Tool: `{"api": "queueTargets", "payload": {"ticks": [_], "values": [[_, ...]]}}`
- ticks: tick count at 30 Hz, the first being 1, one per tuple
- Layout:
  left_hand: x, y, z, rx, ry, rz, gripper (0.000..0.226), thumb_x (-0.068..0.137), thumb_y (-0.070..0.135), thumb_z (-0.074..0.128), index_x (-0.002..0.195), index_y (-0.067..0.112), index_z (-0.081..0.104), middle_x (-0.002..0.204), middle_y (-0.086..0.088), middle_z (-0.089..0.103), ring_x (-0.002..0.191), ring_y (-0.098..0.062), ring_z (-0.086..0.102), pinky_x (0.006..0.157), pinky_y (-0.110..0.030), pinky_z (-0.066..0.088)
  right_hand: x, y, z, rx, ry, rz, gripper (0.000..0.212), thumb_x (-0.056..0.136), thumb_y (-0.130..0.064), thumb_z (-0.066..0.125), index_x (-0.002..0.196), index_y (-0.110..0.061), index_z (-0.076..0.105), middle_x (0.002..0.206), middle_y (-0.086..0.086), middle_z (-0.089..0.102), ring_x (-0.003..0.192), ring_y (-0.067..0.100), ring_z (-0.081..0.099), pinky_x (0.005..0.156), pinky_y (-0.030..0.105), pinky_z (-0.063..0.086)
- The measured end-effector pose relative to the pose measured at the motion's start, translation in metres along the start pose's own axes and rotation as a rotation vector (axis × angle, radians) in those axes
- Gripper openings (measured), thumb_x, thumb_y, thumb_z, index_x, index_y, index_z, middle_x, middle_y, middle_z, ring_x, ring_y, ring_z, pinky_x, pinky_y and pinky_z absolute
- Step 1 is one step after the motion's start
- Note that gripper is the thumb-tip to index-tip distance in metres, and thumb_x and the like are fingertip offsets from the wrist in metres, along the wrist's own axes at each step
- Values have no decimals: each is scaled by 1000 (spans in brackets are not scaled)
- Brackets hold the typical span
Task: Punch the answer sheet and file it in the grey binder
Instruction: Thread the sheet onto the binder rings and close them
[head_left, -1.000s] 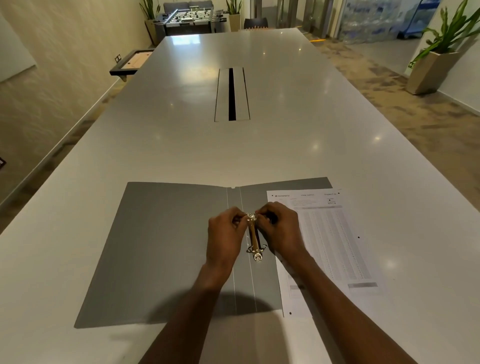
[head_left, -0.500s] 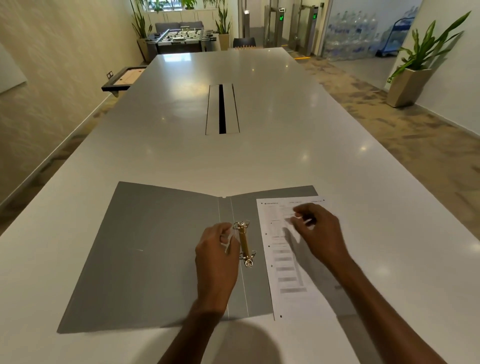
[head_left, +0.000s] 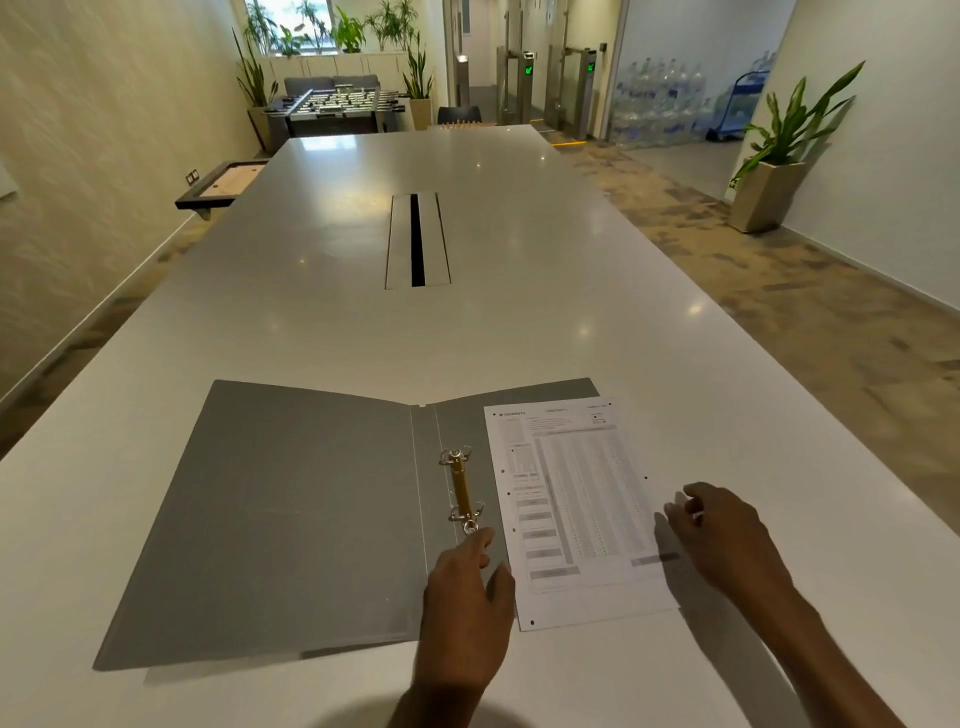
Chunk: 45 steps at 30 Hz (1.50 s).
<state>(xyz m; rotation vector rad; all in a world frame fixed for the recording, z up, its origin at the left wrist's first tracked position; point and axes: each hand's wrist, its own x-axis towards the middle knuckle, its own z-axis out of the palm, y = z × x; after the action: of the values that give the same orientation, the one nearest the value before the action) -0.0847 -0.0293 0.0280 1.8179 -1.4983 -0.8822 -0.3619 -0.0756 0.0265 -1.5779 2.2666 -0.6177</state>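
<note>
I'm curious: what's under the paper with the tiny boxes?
The answer sheet lies on the right cover of the open grey binder. How far the cover reaches underneath is hidden.

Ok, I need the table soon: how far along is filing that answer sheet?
Looks done: the grey binder lies open, its rings look parted, and dots on the left edge of the answer sheet look like punched holes. In hand: the left hand rests beside the rings, the right hand at the sheet's right edge. Left: threading the sheet onto the rings, closing them.

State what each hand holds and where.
Nothing held: left hand rests on the grey ring binder; right hand touches the white answer sheet at its right edge.
</note>
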Motion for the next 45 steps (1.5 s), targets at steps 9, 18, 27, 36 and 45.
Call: {"api": "queueTargets", "payload": {"ticks": [9,18,27,36,45], "values": [[-5,9,7,-16,-41,27,31,99,30,64,129,32,65,118,5,74,109,-16,70,99,-39,59,0,-9,7,139,-61,120,27,96,-35,65,103,-8,67,98,7,70,96,28,64,77,33,44],[-4,11,6,-99,-38,26,21,99,24,65,117,34,68,108,12,72,101,-11,71,79,-13,57,5,-6,-3,354,-79,196,19,88,-29,76,81,-12,72,79,3,73,75,18,66,61,29,44],[-6,15,13,-129,-101,-16,25,96,31,64,120,32,70,103,10,78,93,-12,76,84,-34,64,4,-3,-12,438,-49,152,18,83,-18,75,75,-6,65,66,13,61,59,22,53,60,33,44],[-3,12,7,-151,-131,-12,23,97,22,62,116,30,71,103,17,78,93,7,70,75,-7,53,-6,-4,-23,521,-76,86,10,91,-13,71,82,-16,68,63,5,74,49,15,59,55,28,45],[13,15,-3,-321,-86,-8,17,103,39,56,104,31,71,98,9,80,94,-11,76,92,-45,62,-19,-21,-51,828,-140,145,5,95,-6,70,98,-2,68,81,14,80,58,12,73,48,14,48]]}}
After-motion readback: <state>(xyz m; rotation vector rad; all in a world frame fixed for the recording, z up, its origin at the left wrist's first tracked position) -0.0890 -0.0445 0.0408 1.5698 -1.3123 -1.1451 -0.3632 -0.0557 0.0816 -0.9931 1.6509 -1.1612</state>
